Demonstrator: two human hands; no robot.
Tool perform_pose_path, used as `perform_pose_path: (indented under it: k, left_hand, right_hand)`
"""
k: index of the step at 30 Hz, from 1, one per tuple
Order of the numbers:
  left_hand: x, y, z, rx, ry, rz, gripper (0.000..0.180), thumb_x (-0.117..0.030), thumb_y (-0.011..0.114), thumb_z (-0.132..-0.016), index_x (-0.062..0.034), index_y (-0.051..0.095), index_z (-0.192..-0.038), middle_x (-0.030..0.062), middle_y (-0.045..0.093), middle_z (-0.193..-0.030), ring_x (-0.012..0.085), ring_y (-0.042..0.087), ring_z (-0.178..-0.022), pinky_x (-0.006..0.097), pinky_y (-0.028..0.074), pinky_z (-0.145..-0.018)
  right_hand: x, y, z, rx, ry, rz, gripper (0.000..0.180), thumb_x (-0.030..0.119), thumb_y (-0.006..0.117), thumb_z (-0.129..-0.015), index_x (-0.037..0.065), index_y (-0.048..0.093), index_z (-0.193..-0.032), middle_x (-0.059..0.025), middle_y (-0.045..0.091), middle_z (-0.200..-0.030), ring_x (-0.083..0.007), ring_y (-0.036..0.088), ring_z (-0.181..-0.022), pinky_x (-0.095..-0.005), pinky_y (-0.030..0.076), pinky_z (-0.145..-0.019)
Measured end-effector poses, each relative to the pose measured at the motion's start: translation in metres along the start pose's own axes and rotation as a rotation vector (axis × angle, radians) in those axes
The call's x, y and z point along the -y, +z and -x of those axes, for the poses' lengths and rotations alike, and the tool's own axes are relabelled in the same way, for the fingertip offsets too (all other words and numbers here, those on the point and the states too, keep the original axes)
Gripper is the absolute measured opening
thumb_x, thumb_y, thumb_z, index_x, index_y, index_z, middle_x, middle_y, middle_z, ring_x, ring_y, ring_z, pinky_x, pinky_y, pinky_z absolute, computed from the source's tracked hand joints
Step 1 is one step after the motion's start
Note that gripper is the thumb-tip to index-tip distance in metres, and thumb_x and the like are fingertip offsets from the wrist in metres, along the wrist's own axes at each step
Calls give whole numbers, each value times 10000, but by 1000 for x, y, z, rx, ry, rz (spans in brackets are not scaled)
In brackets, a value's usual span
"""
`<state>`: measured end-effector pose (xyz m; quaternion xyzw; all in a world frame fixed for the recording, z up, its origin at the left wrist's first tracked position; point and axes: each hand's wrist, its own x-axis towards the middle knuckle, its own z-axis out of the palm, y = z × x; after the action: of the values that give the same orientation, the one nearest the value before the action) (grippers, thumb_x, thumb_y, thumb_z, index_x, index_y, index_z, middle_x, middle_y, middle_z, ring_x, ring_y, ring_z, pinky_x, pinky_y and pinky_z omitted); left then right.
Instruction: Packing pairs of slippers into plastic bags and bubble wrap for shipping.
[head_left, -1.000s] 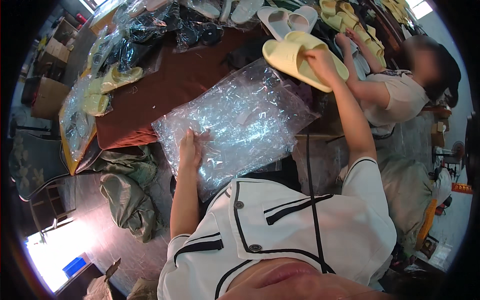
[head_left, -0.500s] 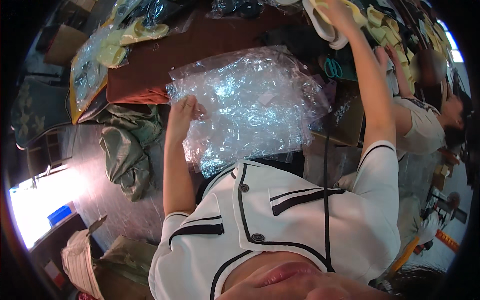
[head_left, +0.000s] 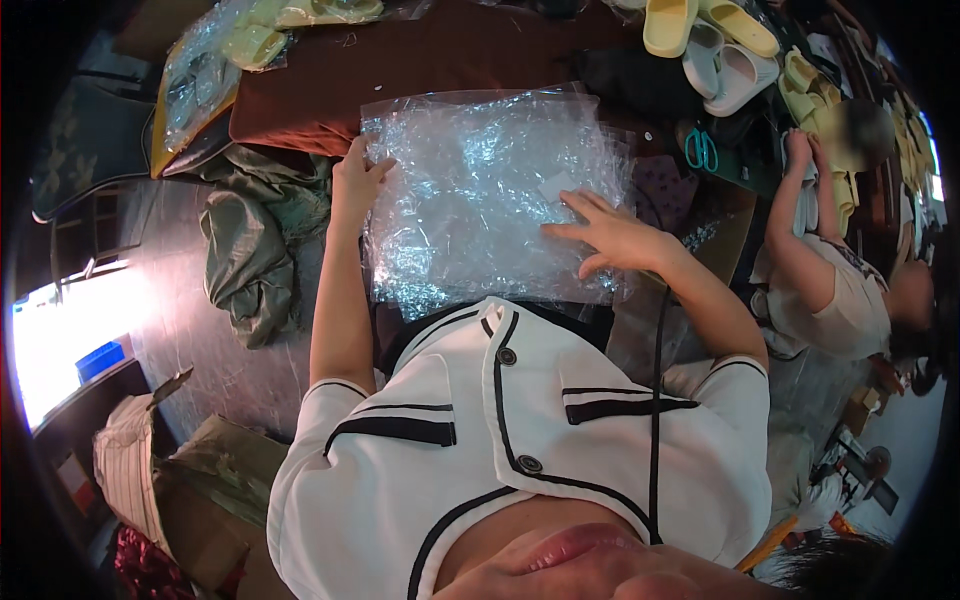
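Note:
A stack of clear, crinkled plastic bags (head_left: 470,230) lies in front of me, partly across my lap and up to the brown cloth. My left hand (head_left: 357,188) rests at the stack's left edge, thumb and fingers apart. Over the right part of the stack my right hand (head_left: 620,236) is spread open, holding nothing, its fingertips close to a small white label (head_left: 556,187) among the bags. Beyond it, at the far right, sit yellow slippers (head_left: 670,25) and white slippers (head_left: 742,80).
Brown cloth (head_left: 430,50) covers the work surface behind the bags. Teal-handled scissors (head_left: 701,150) lie at the right. Bagged yellow slippers (head_left: 255,45) are at the far left. A crumpled green sack (head_left: 245,265) hangs on the left. Another person (head_left: 825,280) works at the right.
My right hand has come back from the slippers at the far right and is now over the bags. My left hand has loosened at the bags' left edge. The view has shifted slightly.

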<state>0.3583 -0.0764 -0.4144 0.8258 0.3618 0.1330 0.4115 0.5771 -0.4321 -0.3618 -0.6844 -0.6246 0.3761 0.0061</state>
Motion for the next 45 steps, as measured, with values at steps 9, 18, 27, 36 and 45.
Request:
perform_pose_path:
  k: [9, 18, 27, 36, 45]
  left_hand:
    - [-50, -29, 24, -196, 264, -398, 766, -176, 818, -787, -147, 471, -1469, 156, 646, -940, 280, 646, -823, 398, 507, -714]
    - [-100, -15, 132, 455, 477, -865, 946, -369, 888, -645, -315, 462, -1488, 198, 431, -1444, 440, 349, -1396, 591, 375, -1063]
    - [-46, -22, 134, 274, 408, -883, 862, -211, 875, -680, -246, 496, -1453, 202, 394, -1446, 441, 309, -1413, 552, 370, -1086]
    - [-142, -52, 104, 448, 528, -678, 911, -445, 862, -686, -314, 463, -1494, 191, 469, -1398, 407, 371, -1380, 573, 356, -1073]
    - [-88, -16, -23, 27, -185, -658, 1028, -554, 775, -809, -281, 178, -1601, 232, 475, -1426, 425, 455, -1326, 619, 403, -1023]
  right_hand:
    - [6, -19, -1, 125, -83, -22, 871, 409, 843, -719, 350, 460, -1500, -144, 502, -1318, -330, 445, -1288, -550, 283, -1086]
    - [-8, -1, -16, 2, -252, -69, 726, 391, 901, -632, 278, 628, -1295, -196, 273, -1561, -407, 198, -1480, -590, 298, -1122]
    - [-7, 0, -33, -118, -277, -73, 799, 403, 903, -622, 243, 569, -1330, -237, 228, -1591, -418, 168, -1496, -596, 303, -1124]
    - [-10, 26, -40, -21, -204, 77, 930, 467, 911, -596, 274, 499, -1407, -229, 201, -1614, -409, 146, -1515, -681, 305, -1063]
    - [16, 43, -19, -363, -92, -122, 679, 475, 731, -854, 250, 491, -1447, -221, 333, -1565, -404, 266, -1481, -588, 326, -1102]
